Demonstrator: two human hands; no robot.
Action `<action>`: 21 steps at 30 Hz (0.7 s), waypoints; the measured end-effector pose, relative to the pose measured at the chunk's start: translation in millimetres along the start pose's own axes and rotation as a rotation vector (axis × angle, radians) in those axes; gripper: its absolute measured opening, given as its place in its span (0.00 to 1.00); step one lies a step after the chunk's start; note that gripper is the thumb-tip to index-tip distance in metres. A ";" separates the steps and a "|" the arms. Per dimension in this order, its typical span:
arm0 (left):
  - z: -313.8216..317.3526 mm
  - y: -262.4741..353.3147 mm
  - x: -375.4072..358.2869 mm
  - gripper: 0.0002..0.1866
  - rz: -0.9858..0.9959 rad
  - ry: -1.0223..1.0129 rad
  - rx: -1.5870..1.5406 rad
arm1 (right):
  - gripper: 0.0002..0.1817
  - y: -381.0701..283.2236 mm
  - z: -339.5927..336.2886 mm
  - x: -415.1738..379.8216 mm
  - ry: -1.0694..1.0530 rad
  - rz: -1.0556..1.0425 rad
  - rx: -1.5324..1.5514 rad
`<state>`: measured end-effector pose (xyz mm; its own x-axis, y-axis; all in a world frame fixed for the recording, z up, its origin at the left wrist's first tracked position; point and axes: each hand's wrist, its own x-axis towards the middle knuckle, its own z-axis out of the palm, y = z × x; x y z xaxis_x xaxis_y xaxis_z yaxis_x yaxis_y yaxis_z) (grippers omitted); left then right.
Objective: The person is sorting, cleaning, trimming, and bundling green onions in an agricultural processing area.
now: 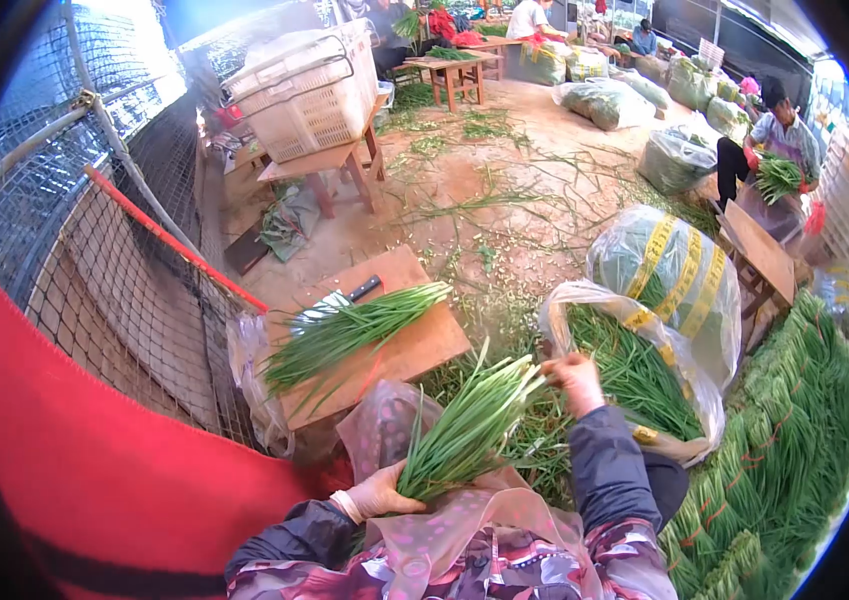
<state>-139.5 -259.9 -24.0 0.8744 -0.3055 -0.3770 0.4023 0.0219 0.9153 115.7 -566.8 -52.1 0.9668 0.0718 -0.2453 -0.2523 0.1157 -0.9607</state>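
Clasping the green bunch (469,430), the left hand (381,492) has its fingers closed; the stalks slant forward from them to pale ends beside the right hand's (577,384) narrowed fingers, grip unclear.

the left hand (384,492) holds green stalks (469,425); the right hand (576,383) touches their pale ends.

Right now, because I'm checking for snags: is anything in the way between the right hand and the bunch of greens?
Nothing visible: the right hand is at the pale ends of the bunch of greens, which the left hand holds lower down. The open plastic bag is off to the right, not between them.
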 end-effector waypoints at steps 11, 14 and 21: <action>0.5 36.6 -9.5 0.29 -0.212 -0.042 -0.281 | 0.37 -5.1 -6.3 -20.0 -0.666 -0.038 -0.264; 1.4 34.5 -14.8 0.31 -0.237 -0.027 -0.271 | 0.13 21.2 6.3 -5.0 -0.404 -0.180 -0.341; -3.3 30.4 -20.7 0.35 -0.164 0.029 -0.351 | 0.21 18.4 -101.4 24.4 0.020 0.012 0.063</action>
<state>-144.5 -249.8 11.2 0.7962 -0.3050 -0.5226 0.6012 0.3010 0.7402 138.8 -663.4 -88.9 0.9642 0.0539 -0.2598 -0.2653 0.1772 -0.9477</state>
